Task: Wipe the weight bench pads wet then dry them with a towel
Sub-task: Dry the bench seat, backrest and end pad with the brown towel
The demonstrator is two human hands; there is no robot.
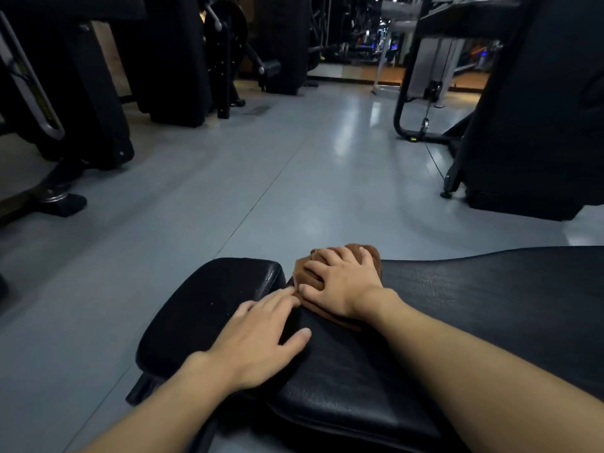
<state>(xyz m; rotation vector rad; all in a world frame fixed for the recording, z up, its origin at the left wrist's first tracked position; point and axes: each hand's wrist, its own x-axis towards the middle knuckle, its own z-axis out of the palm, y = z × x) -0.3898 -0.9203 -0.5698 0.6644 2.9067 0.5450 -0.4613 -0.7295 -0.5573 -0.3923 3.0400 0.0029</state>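
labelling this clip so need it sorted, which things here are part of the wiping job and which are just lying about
In the job: brown towel, right hand pressing it, left hand flat on the pads, small pad, long pad.
Just around: black machines at left, black machine at right, grey floor.
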